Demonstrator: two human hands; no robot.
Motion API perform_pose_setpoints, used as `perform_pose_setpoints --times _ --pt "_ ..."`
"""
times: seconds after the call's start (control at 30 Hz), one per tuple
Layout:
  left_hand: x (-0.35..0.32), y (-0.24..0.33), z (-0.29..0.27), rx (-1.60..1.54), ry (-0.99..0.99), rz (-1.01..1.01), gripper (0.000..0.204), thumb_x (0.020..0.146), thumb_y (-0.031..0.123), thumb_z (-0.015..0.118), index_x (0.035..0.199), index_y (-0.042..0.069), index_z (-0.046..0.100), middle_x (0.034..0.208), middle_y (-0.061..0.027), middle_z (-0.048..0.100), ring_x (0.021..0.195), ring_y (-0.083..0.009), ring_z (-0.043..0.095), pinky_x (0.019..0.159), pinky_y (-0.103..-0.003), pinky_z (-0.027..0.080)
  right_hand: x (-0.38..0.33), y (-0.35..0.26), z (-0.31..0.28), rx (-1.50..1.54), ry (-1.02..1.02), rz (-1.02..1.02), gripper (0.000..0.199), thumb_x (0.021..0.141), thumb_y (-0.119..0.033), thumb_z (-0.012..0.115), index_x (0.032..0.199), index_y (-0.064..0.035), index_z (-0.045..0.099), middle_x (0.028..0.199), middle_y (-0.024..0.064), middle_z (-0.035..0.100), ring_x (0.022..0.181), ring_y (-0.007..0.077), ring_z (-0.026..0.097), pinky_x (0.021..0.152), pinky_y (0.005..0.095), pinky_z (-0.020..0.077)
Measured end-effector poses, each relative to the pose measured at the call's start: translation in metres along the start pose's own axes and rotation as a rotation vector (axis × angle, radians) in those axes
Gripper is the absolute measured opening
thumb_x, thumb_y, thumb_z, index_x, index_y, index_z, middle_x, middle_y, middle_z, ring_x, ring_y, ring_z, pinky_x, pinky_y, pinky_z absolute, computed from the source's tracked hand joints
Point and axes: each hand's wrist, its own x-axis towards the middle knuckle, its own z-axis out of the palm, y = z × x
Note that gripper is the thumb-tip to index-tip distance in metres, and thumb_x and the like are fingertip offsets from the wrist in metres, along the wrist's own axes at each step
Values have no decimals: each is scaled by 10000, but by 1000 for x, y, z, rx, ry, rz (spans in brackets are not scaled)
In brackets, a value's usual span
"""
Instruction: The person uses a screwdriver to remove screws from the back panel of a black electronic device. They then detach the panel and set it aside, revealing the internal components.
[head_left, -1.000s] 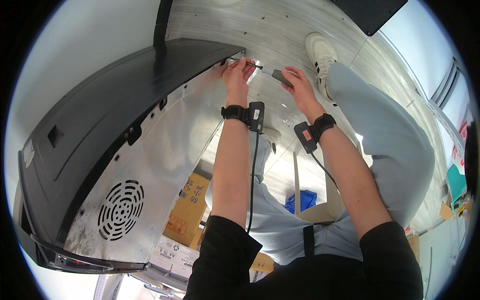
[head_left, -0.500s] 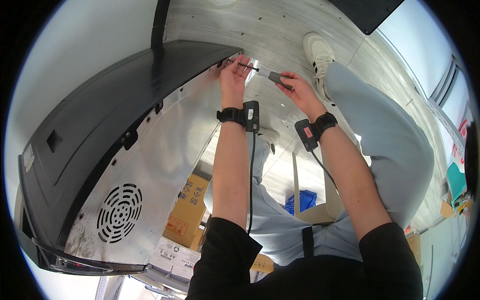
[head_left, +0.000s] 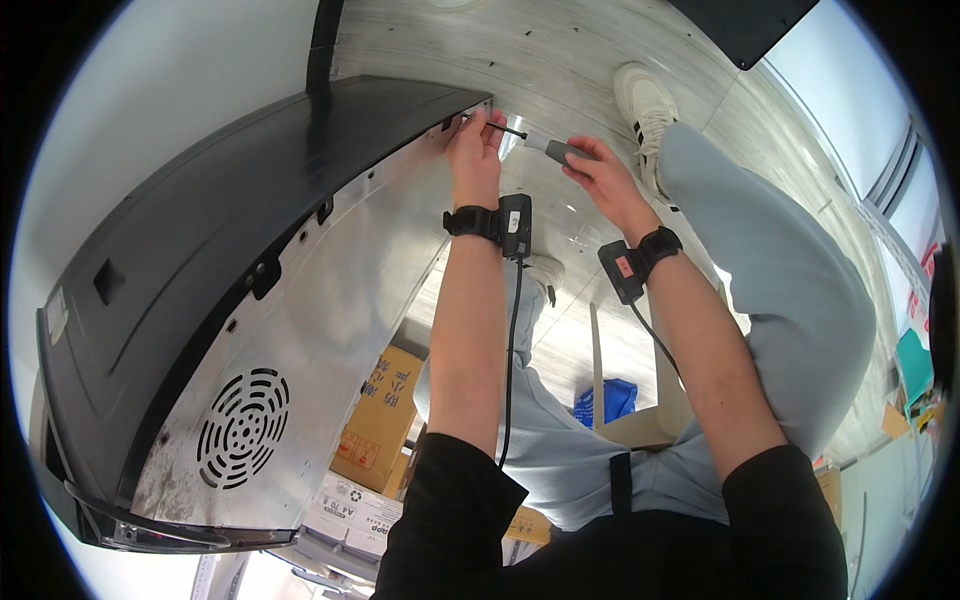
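A screwdriver (head_left: pixel 540 144) with a grey handle and long dark shaft lies crosswise near the far end of a large metal appliance casing (head_left: pixel 330 290). My right hand (head_left: pixel 605 175) is closed around its handle. My left hand (head_left: pixel 475 150) is at the casing's far corner, with its fingers curled at the shaft near the tip. The tip points to the casing edge and is partly hidden by those fingers. The casing has a bare silver panel with a round slotted vent (head_left: pixel 243 430), and a black cover (head_left: pixel 210 200) along its left side.
Black wrist straps with small boxes (head_left: pixel 515 227) and cables sit on both my wrists. Cardboard boxes (head_left: pixel 375 425) stand beside the casing. My shoe (head_left: pixel 645 105) rests on the pale floor at the far right. A blue bag (head_left: pixel 608 400) lies by a beige frame between my legs.
My left fingers, spread before, are now curled in closer to the screwdriver shaft. The right hand keeps hold of the handle. The view has shifted slightly.
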Motion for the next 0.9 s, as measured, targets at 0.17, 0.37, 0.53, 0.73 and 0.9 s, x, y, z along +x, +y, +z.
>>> perform_pose_setpoints --times 0.17,0.37,0.53,0.73,0.9 --pt "-3 0 6 -7 140 -22 98 843 -39 508 938 -55 488 923 -137 529 878 -295 589 841 -401 513 -3 -1 6 152 47 92 326 843 -210 611 1077 -15 492 1018 69 539 927 170 550 792 257 486" --pt "4 -1 -5 -55 95 -50 56 855 -42 469 910 -46 481 899 -159 531 906 -305 582 875 -432 496 -1 -10 4 45 76 207 308 851 -235 601 1049 -10 531 974 64 570 840 180 588 777 234 492" --pt "2 -1 -3 -175 62 -61 105 890 55 444 909 -36 494 919 -153 547 963 -301 558 908 -440 468 3 -5 2 57 53 72 251 820 -124 624 1029 -9 548 984 59 557 879 160 568 809 237 476" --pt "4 1 0 -219 120 -81 164 895 122 447 920 -31 502 930 -126 553 964 -280 549 902 -422 460 4 -3 0 0 15 37 228 774 -29 642 989 -39 567 967 46 548 882 132 549 826 240 459" --pt "0 1 5 -192 120 -73 153 880 117 472 935 -23 500 942 -113 544 920 -240 561 846 -372 492 4 -3 -4 -75 -7 17 210 764 -21 648 957 -60 575 908 30 560 866 106 546 808 222 449"
